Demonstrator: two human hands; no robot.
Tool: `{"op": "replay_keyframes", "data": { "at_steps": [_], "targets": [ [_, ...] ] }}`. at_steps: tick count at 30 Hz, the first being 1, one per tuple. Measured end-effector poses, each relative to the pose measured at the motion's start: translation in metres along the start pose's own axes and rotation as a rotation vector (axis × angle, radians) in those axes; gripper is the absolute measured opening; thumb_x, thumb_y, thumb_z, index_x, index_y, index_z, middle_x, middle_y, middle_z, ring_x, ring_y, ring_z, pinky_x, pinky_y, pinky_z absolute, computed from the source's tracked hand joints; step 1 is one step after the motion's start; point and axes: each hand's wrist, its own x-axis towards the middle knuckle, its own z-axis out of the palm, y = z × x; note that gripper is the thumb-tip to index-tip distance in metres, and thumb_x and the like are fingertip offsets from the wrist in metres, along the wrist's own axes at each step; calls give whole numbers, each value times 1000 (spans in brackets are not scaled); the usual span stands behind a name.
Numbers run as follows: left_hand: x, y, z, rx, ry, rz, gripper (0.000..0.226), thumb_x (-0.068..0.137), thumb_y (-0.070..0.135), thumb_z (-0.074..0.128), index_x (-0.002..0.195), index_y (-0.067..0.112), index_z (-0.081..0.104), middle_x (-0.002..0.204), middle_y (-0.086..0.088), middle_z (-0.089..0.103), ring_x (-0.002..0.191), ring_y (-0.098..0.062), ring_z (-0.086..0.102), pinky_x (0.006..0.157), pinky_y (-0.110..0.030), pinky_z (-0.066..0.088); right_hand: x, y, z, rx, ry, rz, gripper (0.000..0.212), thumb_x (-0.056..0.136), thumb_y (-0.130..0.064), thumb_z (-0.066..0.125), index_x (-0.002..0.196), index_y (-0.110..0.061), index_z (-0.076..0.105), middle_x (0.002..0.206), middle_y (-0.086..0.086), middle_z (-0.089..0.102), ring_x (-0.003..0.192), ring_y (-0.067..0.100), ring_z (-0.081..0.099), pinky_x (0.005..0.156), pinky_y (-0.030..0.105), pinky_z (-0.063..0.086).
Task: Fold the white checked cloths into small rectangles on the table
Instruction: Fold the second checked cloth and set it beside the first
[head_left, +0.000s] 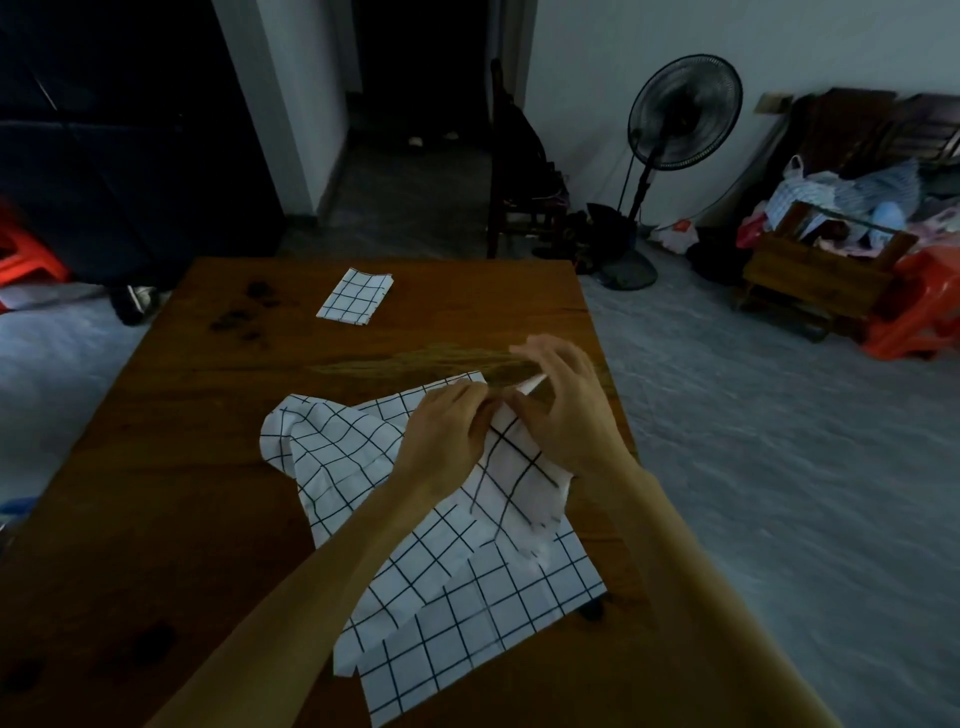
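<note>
The wooden table (156, 467) fills most of my view, its top dark brown with a few black marks. Across its near right part lies a big white checked cloth (457, 597), spread loosely with rumpled folds, one end bunched toward the left and a corner near the table's right edge. My left hand (441, 436) and my right hand (561, 410) meet over the far edge of this cloth, fingers curled, each pinching the fabric and lifting a corner of it off the wood; the two hands are nearly touching. Well apart, toward the far side of the table, sits a folded checked cloth (355, 297), a small flat rectangle lying alone.
</note>
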Motion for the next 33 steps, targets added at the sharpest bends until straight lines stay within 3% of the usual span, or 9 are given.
{"op": "replay_keyframes", "data": {
  "at_steps": [2, 4, 7, 10, 14, 18, 23, 28, 33],
  "targets": [
    [2, -1, -3, 5, -12, 35, 13, 93, 17, 54, 99, 8, 62, 87, -4, 63, 78, -19, 58, 68, -30, 49, 6, 1, -1, 21, -118, -54, 28, 91, -28, 63, 118, -21, 62, 117, -1, 61, 110, 16, 54, 94, 32, 45],
    [2, 1, -7, -30, -3, 1, 16, 96, 22, 49, 101, 10, 58, 86, -3, 63, 75, -18, 59, 62, -33, 52, 9, -6, -5, 98, -169, -46, 17, 94, -25, 58, 105, -19, 69, 99, -4, 68, 91, 8, 59, 80, 21, 46],
    [-2, 7, -11, -166, -62, -142, 24, 99, 35, 41, 110, 16, 51, 89, -1, 66, 78, -18, 63, 62, -38, 55, 10, -15, -8, 203, -139, 62, 12, 94, -20, 58, 98, -18, 69, 91, -10, 68, 82, 1, 60, 73, 13, 46],
    [-7, 7, -10, -286, -135, -258, 27, 96, 42, 43, 113, 22, 50, 90, 9, 64, 79, -8, 60, 62, -26, 51, 9, -17, -5, 253, -107, 86, 11, 95, -19, 57, 96, -18, 67, 89, -10, 67, 81, 1, 60, 70, 16, 48],
    [-14, -1, -7, -302, -100, -325, 16, 96, 33, 50, 92, 19, 57, 70, 8, 60, 58, -4, 54, 49, -16, 38, 10, -15, -5, 267, -7, 74, 11, 96, -19, 55, 97, -15, 65, 89, -5, 67, 78, 5, 58, 68, 20, 48],
    [-22, -7, -7, -359, -99, -371, 26, 94, 35, 53, 76, 16, 56, 54, 6, 51, 46, -6, 45, 44, -16, 31, 10, -10, -4, 270, 86, 104, 10, 95, -17, 56, 95, -15, 65, 86, -5, 67, 77, 5, 59, 65, 15, 47],
    [-25, -21, -12, -375, -143, -320, 34, 94, 36, 51, 68, 16, 56, 54, 0, 45, 48, -8, 38, 46, -20, 27, 8, -4, -5, 279, 114, 210, 12, 96, -17, 54, 97, -15, 66, 83, -14, 63, 77, -7, 57, 63, 7, 43],
    [-26, -25, -15, -361, -146, -307, 33, 93, 35, 55, 71, 12, 66, 55, 0, 54, 48, -13, 45, 47, -26, 34, 4, -2, -2, 290, 51, 190, 10, 95, -22, 57, 91, -20, 66, 78, -19, 60, 69, -6, 55, 59, 9, 41],
    [-39, -43, -15, -322, -249, -406, 8, 84, 35, 67, 75, 36, 67, 61, 18, 60, 57, 1, 53, 59, -21, 45, -2, 7, -4, 256, 147, 251, 10, 93, -24, 60, 92, -19, 69, 76, -18, 63, 68, -5, 57, 57, 7, 40]
  ]
}}
